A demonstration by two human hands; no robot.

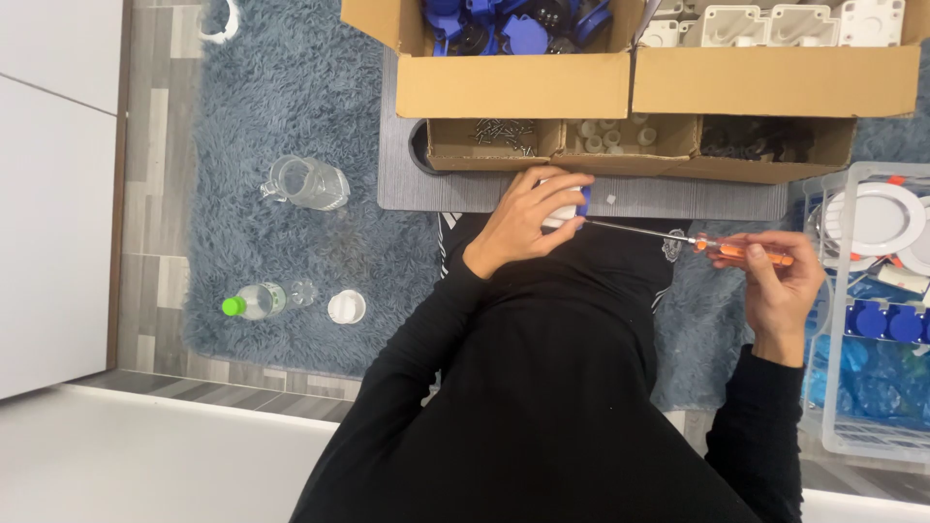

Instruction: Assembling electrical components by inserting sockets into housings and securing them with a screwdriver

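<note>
**Screwdriver tip at the white-and-blue part, both hands engaged**

We see a small white plastic part with a blue piece on one side [567,205], held above the lap, just in front of the grey ribbed mat [436,189]. The left hand [528,221] wraps it; its fingers [552,184] are curled tight over the top, so most of the part is hidden. The right hand [780,286] grips an orange-handled screwdriver with a thin metal shaft [746,254], fingers closed round the handle, shaft running across to the part, tip at its blue side. We cannot tell whether the tip sits in a screw.

Progress, as a judgement: this looks like mid-fastening on one unit. Whether the screw is seated is hidden. Plenty of loose parts are in the boxes, so much appears left.

Outward: three small open cardboard trays sit on the mat, one with metal screws [504,134], one with small white round pieces [612,134], one with dark bits [765,140]. Behind them, a large cardboard box of blue plastic parts [513,24] and another of white plastic housings [775,21]. On the person's right, a clear plastic crate [852,426] holds round white discs and blue capped pieces. On the left, on the blue-grey shaggy rug [281,116], lie a clear glass jug [308,184], a clear bottle with a green cap [254,302] and a white round cap [346,307].
</note>
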